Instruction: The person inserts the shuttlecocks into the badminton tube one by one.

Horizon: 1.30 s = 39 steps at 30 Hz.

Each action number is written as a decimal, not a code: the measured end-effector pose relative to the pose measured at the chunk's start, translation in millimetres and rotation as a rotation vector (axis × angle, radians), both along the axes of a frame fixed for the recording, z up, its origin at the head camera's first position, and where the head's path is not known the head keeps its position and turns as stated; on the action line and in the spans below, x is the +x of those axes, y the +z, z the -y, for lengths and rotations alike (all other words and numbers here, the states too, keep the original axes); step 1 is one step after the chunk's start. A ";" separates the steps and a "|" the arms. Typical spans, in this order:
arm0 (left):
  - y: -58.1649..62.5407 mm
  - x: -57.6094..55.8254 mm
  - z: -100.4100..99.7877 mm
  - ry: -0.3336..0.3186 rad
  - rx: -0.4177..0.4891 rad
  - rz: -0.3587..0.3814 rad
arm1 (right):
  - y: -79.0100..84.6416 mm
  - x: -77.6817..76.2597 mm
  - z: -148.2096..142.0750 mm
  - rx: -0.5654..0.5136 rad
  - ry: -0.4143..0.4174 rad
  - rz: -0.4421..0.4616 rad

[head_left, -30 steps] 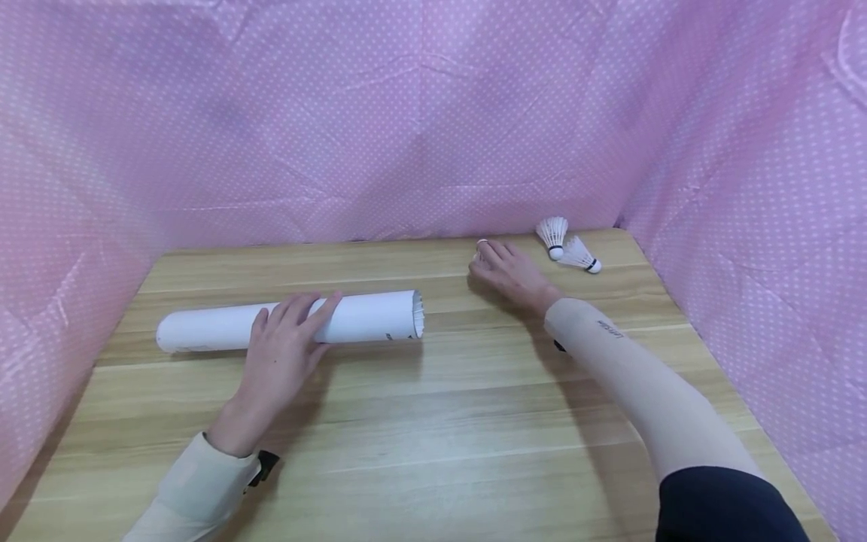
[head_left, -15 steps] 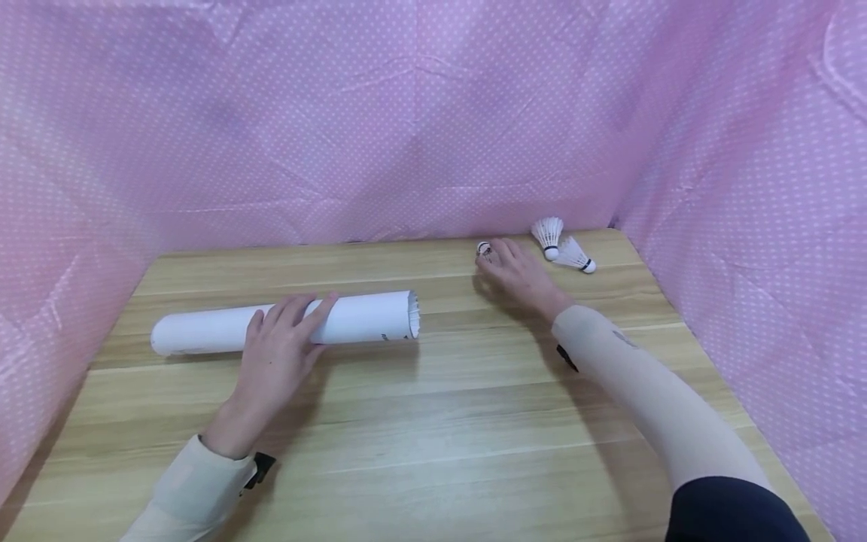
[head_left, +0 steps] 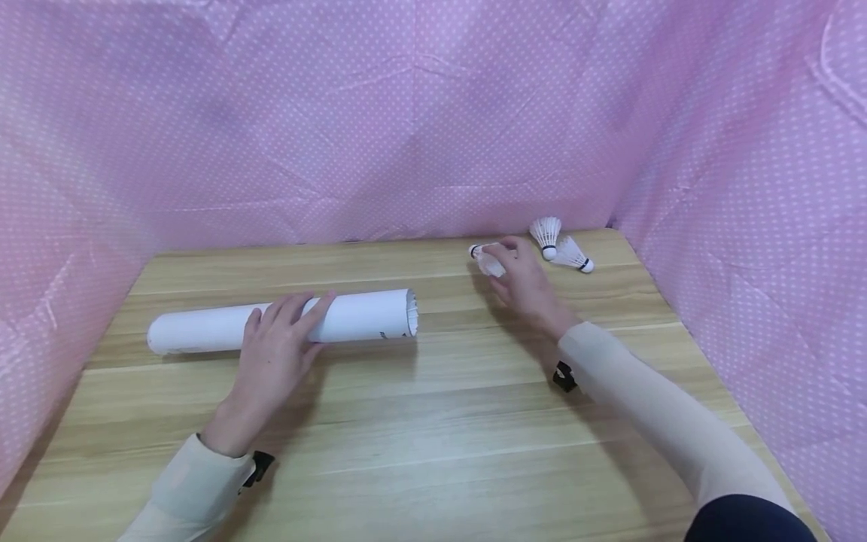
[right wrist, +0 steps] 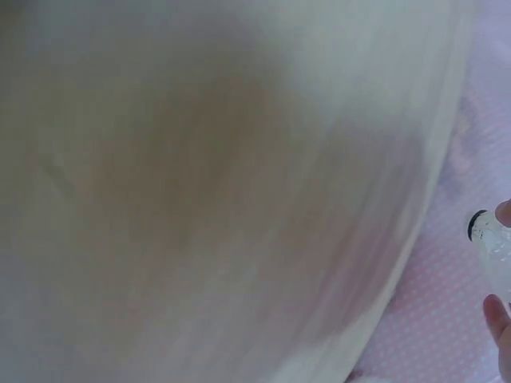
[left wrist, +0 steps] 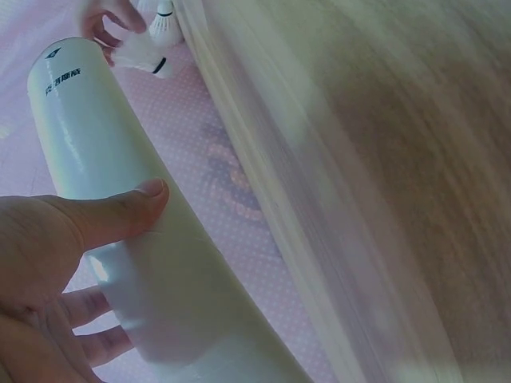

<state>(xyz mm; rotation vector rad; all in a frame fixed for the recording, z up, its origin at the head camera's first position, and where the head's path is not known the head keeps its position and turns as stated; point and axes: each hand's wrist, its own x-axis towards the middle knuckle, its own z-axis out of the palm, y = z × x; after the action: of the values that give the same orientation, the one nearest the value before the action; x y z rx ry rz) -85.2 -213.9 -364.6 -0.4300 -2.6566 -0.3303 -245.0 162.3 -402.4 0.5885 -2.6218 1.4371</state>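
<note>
A long white tube [head_left: 369, 316] lies on its side across the table. My left hand [head_left: 274, 350] grips it round the middle, with the thumb along its near side in the left wrist view. Pale ridged edges show inside the tube's right end. Farther back and to the right, my right hand [head_left: 528, 286] pinches a white shuttlecock [head_left: 491, 263] by its feathers. Its cork points left, toward the far edge. In the right wrist view, only fingertips and part of this shuttlecock [right wrist: 493, 247] appear at the right border.
Two more shuttlecocks lie together at the back right: one [head_left: 546, 235] with feathers toward the curtain, the other [head_left: 576, 256] pointing right. Pink dotted cloth [head_left: 406, 150] hangs behind and at both sides of the wooden table [head_left: 420, 452].
My right hand has drawn back slightly to the right and turned, bringing the pinched shuttlecock into clearer sight with its cork now to the left. The left hand stays on the tube.
</note>
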 end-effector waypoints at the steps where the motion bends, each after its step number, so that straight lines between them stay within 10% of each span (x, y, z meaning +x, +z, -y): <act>1: 0.2 -0.2 0.1 0.000 0.002 -0.001 | 0.9 3.5 0.3 0.077 -0.013 -0.099; 3: 0.2 -0.3 0.1 0.001 0.005 -0.002 | 2.6 9.1 1.1 0.206 -0.050 -0.299; 6: 0.4 -0.2 -0.2 -0.002 0.004 0.000 | 7.1 17.7 3.8 0.118 -0.064 -0.335; 23: 1.7 -1.4 -0.1 -0.002 -0.001 0.018 | 31.8 66.8 5.4 -0.399 0.055 0.197; 39: 0.9 -0.5 1.0 0.009 0.009 0.062 | 29.4 97.2 42.2 -0.449 0.219 0.315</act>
<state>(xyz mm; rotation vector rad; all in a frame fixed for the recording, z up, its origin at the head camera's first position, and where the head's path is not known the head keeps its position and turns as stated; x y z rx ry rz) -85.7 -214.9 -363.7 -0.4107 -2.7152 -0.3577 -147.8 120.0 -373.0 0.6485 -2.3613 2.2642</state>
